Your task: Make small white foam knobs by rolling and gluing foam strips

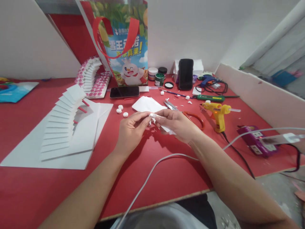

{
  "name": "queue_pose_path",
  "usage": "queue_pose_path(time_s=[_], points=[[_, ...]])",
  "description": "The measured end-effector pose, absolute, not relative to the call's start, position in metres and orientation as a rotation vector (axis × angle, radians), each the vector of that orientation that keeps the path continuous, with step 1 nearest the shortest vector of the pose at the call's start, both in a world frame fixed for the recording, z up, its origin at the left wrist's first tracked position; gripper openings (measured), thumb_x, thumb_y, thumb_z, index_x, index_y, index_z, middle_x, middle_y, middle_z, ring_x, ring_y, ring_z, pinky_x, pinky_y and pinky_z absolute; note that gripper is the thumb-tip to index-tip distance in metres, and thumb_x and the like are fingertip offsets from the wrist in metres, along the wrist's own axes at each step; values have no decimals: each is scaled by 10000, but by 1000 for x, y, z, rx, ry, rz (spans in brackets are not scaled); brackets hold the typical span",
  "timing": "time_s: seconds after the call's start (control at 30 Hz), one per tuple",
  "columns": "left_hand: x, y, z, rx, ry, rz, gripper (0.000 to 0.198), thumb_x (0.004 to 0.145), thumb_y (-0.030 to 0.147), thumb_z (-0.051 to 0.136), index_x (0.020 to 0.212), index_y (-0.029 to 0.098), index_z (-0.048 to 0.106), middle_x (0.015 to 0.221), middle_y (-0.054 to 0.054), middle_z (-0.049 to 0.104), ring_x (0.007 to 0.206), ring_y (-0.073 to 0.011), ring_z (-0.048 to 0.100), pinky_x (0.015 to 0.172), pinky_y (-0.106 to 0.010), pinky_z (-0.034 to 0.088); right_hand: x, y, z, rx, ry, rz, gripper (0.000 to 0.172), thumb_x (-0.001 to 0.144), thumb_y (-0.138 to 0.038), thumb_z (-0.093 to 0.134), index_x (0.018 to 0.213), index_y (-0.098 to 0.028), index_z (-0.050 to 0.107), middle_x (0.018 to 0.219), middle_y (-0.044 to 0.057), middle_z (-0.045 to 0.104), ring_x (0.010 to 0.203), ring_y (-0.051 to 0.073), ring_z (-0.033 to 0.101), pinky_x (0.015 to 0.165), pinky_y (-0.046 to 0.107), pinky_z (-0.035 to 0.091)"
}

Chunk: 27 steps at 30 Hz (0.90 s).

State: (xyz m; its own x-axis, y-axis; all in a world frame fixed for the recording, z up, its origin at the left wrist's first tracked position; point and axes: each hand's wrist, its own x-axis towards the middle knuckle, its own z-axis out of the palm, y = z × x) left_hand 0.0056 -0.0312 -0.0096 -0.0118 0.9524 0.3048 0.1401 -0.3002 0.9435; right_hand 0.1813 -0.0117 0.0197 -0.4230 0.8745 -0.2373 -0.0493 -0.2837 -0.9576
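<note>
Both hands meet over the middle of the red table (152, 171). My left hand (133, 128) pinches one end of a small white paper piece (168, 129) between thumb and forefinger. My right hand (175, 122) holds the same piece, its thumb pressed on it and a flat part sticking out below the fingers. The end between the fingertips looks rolled or folded. White sheets (147, 104) lie just behind the hands. Small round white pieces (125, 114) sit to the left. Scissors (195, 119) with orange handles lie partly behind my right hand.
Fanned white strips (58, 127) stand on white boards (71, 163) at left. A yellow glue gun (218, 116) and purple box (256, 141) are at right. A white cable (152, 171) crosses the front. Behind are a phone (124, 92), paint jars (159, 79), an upright phone (186, 74) and a bag (130, 47).
</note>
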Motion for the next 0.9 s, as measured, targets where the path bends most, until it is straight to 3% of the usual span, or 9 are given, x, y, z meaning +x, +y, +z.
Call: queue_pose_path(time_s=[0.17,0.33,0.53,0.63,0.9], points=[[12,-34,-10,1430,1189,1397,205,847,331,718,970,180,781,846,-30,757,674,-134,662,689,-270,582,173,-20,21,-1261,-1565,1200,276,836,-389,705,725,-152,618,574,-25,590,479,72,440,472,219,320],[16,-40,-10,1508,1264,1472,191,889,304,671,989,176,774,873,-41,752,747,-152,675,725,-275,571,162,-35,15,-1330,-1733,694,193,879,-268,612,708,-180,607,517,-28,540,495,100,446,517,244,324],[18,-44,-13,1930,1355,1632,195,935,235,616,1057,190,761,926,-48,767,813,-153,693,792,-282,557,158,-40,17,-1272,-1750,726,197,934,-295,561,784,-185,627,656,27,677,586,133,596,580,243,414],[20,-46,-14,1994,1309,1652,231,942,207,598,1114,203,752,955,-46,774,829,-150,705,795,-278,564,162,-38,20,-1261,-1715,745,187,927,-286,575,781,-181,628,659,25,689,552,121,583,570,239,423],[12,-35,-5,1332,1089,1321,159,828,298,747,932,186,793,742,-21,762,650,-164,706,677,-316,610,179,-24,25,-1151,-1853,946,193,914,-265,598,762,-161,656,624,-2,661,530,98,536,525,224,402]])
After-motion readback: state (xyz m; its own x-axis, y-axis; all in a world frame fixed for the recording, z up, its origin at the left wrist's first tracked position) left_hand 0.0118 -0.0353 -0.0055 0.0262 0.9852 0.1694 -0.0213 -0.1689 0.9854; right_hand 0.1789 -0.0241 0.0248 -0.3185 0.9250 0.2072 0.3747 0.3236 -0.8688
